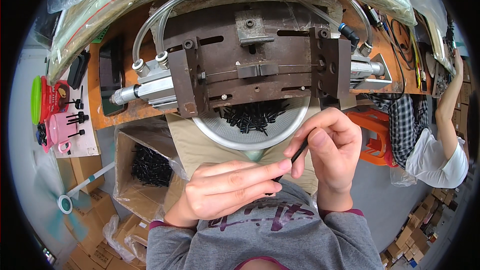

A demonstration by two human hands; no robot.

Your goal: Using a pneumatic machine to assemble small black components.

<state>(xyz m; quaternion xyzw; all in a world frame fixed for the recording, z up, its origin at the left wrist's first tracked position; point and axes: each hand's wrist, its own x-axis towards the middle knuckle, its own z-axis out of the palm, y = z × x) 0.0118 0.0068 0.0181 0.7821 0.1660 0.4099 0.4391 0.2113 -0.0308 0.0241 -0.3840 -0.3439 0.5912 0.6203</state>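
Note:
Between my two hands, above my lap, is a slim black stick-shaped part (299,153), held at a slant. My right hand (334,152) pinches its upper end between thumb and fingertips. The fingers of my left hand (227,187) close around its lower end, covering much of it. Just beyond the hands, a white perforated basket (240,145) sits on my lap with a heap of similar black parts (250,117). Behind that stands a dark metal fixture (225,87) with a small split block (257,70) at its middle.
Air cylinders (155,90) with clear hoses flank the fixture on the wooden bench (115,119). A carton (125,170) of black parts stands at left, near a fan (65,203). At right, another person (435,155) works near an orange stool (372,135).

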